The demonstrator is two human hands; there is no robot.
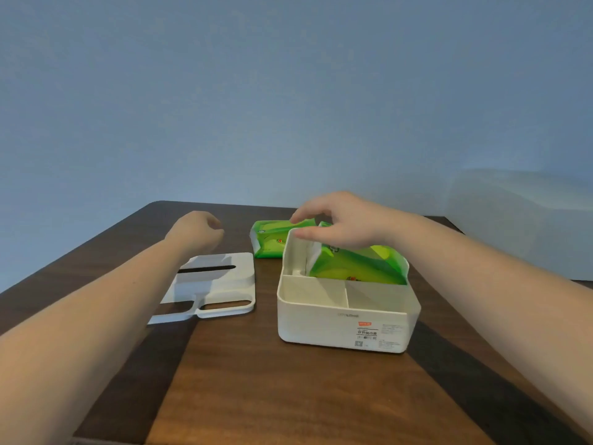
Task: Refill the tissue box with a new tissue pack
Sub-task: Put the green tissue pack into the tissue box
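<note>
Plain blue wall behind, and under my arms a dark wooden table [288, 396] with rounded far corners.

From the head camera, the white tissue box [346, 319] sits open toward the right side of the table, its two small front compartments bare. In the long back compartment a green tissue pack [356, 263] stands tilted, its right end riding up over the box's right wall and its left end lower, so it is not yet seated. My right hand [343, 224] rests over the pack's upper left end, fingers curled around it in a pinch near the box's back left corner. A second green pack [272, 240] lies flat on the table just behind the box. The lid [215, 284], with its dark slot, lies flat to the left of the box, partly under my left forearm. My left hand [197, 231] hovers past the lid toward the far edge, loosely curled and holding nothing.

I judge the pack light, soft and squashy, its plastic wrap a little slippery; I would grip it by the ends and press it down level.
</note>
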